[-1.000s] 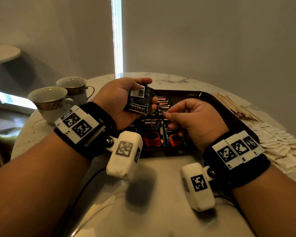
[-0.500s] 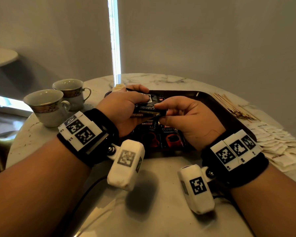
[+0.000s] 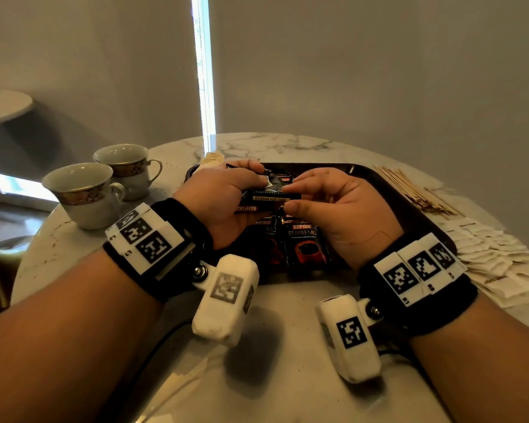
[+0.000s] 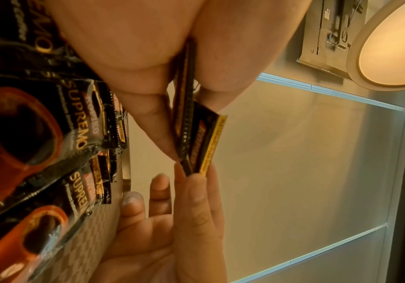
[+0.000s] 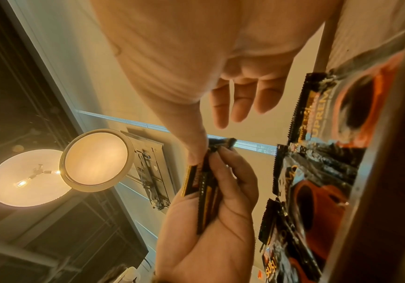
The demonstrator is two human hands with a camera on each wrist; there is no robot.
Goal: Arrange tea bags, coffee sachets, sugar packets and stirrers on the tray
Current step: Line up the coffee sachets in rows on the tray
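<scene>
My left hand [image 3: 254,190] grips a small stack of black coffee sachets [image 3: 268,198] just above the dark tray [image 3: 409,209]. My right hand [image 3: 289,196] pinches the stack's right end between thumb and forefinger. In the left wrist view the stack [image 4: 191,130] sits edge-on between my left thumb and fingers, with the right hand's fingertips [image 4: 196,183] on its end. More coffee sachets [image 3: 306,242] lie in overlapping rows on the tray's near part. Wooden stirrers [image 3: 416,193] and white paper packets [image 3: 495,257] lie on the table right of the tray.
Two gold-banded cups [image 3: 86,193] stand on the round marble table [image 3: 272,377] to the left of the tray. A pale packet [image 3: 211,160] lies at the tray's far left corner. A wall is close behind the table.
My left hand has tipped the sachets from upright to flat and lowered them over the tray. My right hand has moved in and taken hold of their end.
</scene>
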